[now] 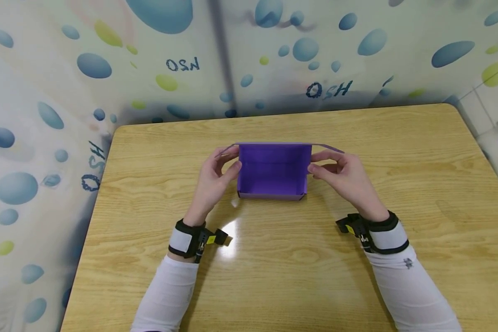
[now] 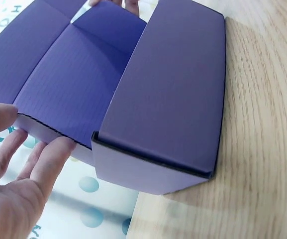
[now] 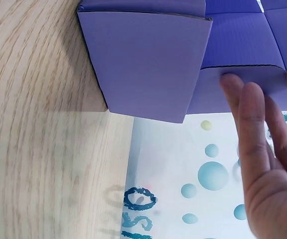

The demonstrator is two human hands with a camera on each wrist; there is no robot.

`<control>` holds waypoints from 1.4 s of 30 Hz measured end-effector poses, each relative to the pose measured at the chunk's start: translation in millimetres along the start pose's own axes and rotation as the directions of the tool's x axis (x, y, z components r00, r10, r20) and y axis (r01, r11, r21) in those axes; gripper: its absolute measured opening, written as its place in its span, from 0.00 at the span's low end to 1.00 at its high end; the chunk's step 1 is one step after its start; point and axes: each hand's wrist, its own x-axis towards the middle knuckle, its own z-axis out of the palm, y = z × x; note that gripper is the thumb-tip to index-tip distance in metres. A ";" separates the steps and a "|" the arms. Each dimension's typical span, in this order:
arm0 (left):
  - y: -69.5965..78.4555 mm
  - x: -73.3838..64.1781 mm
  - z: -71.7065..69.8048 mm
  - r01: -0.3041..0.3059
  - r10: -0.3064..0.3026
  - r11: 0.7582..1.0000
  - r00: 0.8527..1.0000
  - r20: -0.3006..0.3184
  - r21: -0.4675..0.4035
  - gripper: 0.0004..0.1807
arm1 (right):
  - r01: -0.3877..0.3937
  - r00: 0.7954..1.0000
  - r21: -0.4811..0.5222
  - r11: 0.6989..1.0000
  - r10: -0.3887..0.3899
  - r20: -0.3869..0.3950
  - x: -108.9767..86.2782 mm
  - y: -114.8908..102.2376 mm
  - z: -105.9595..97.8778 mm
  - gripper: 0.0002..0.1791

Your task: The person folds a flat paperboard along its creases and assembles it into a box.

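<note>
Frame centre: purple cardboard box (image 1: 273, 177) on table (image 1: 294, 276); left hand (image 1: 211, 182) and right hand (image 1: 349, 177) touch its sides, fingers (image 3: 252, 119) apart.

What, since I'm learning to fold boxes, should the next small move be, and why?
Probably bend the side flaps inward: they spread outward from the raised lid, the purple box stands open, and the left hand and right hand are at its two sides, close to those flaps.

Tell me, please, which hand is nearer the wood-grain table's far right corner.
Right: the right hand, at the right side of the purple cardboard box, is left of the table corner; the left hand, at the box's left side, is farther left.
</note>
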 end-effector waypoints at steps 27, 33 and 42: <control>-10.8 0.9 -20.4 -0.062 0.043 0.979 0.994 0.104 0.196 0.26 | 0.206 0.977 -0.175 0.963 -0.211 -0.009 2.9 13.5 5.2 0.13; 2.3 -3.8 -31.7 -0.145 0.112 0.955 0.984 0.138 0.260 0.43 | 0.183 0.983 -0.109 0.977 -0.182 0.020 -1.4 8.5 -3.9 0.33; 13.0 -7.9 -26.8 -0.265 0.182 0.886 0.953 0.240 0.381 0.37 | 0.398 0.917 -0.063 0.915 -0.395 0.058 -5.8 4.0 -2.0 0.29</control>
